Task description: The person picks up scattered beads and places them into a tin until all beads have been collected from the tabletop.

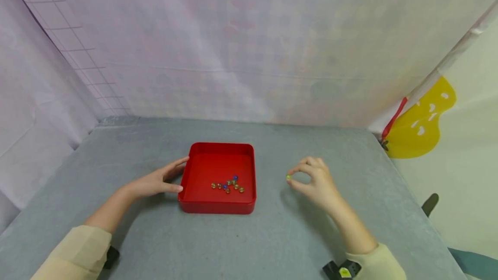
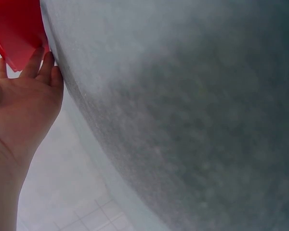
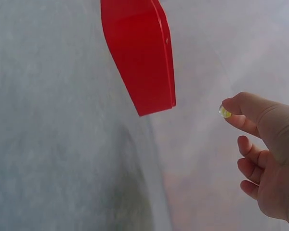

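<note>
A square red tray [image 1: 218,161] with raised walls sits on the table. Several small glass marbles [image 1: 228,182], some blue and others clear with yellowish or greenish colour, lie grouped in its front right part. My left hand [image 1: 160,180] rests against the tray's left wall, thumb and fingers spread and fairly straight; the left wrist view shows its fingertips at the red wall. To the right of the tray, my right hand [image 1: 317,182] pinches a clear marble [image 3: 225,111] with yellow inside between thumb and index finger, above the table. Its other fingers are loosely curled.
A grey cloth covers the table [image 1: 175,245]. Pale patterned curtain [image 1: 241,55] hangs behind the table, with more white fabric at the left. At the right, a white sheet carries a yellow printed shape [image 1: 418,126].
</note>
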The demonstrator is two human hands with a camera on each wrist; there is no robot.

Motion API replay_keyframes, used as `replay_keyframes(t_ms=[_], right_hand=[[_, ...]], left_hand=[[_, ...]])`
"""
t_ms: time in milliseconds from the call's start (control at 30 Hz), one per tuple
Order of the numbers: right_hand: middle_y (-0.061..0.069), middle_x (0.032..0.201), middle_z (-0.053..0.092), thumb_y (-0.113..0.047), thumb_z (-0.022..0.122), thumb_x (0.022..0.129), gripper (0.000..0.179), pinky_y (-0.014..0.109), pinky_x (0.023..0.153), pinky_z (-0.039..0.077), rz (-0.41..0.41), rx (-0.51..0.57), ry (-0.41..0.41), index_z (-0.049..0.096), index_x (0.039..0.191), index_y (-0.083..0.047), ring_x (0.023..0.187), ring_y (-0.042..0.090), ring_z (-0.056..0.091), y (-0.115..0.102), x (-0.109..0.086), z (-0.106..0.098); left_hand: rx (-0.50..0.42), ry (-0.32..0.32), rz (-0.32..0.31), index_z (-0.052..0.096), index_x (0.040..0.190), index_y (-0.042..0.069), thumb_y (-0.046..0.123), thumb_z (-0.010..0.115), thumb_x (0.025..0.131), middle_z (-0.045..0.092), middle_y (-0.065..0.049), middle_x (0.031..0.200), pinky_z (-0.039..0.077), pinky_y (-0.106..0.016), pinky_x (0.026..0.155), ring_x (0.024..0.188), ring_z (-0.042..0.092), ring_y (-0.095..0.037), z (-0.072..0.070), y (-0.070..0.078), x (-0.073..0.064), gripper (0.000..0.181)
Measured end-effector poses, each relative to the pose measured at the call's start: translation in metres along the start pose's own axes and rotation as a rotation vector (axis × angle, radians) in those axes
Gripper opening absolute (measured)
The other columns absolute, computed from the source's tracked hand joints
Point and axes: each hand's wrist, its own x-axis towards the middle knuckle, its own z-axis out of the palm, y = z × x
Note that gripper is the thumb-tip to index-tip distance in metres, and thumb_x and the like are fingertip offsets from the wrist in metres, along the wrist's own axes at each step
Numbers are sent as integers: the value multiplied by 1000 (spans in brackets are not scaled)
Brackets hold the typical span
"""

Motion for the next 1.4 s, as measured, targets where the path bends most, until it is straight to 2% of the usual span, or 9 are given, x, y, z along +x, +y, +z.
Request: replay_keyframes(t_ms=[400,833,1033,1167,1400], right_hand=[[-2,84,59,-12,84,70,17,36,76,36,-65,38,26,74,84,-15,86,18,47,-12,11,12],[-1,85,60,-11,83,72,15,38,77,38,-84,80,9,74,83,-16,89,19,48,-25,21,21],[-6,87,57,-12,83,74,15,38,77,39,-30,85,-28,73,84,-17,91,17,47,-31,22,26],[-5,89,57,-14,82,76,14,39,78,38,4,89,-57,73,86,-18,92,16,46,-34,23,29],[-5,89,56,-16,82,77,13,40,79,38,13,100,-80,73,87,-17,93,17,45,-36,27,36]], left_hand=[[-10,7,-10,13,155,12,19,67,90,16,-24,155,20,-64,105,140,13,-43,0,-1,0,85],[3,17,-20,14,155,14,19,68,89,17,-23,155,22,-64,104,140,14,-43,0,2,-1,85],[3,22,-30,14,155,14,20,69,88,17,-24,155,21,-65,104,140,14,-43,1,2,-1,86],[8,28,-40,14,155,14,20,69,88,17,-24,155,20,-65,104,140,14,-43,2,3,-2,86],[12,29,-46,14,155,14,21,69,88,17,-24,155,19,-66,104,140,14,-43,2,4,-3,87]])
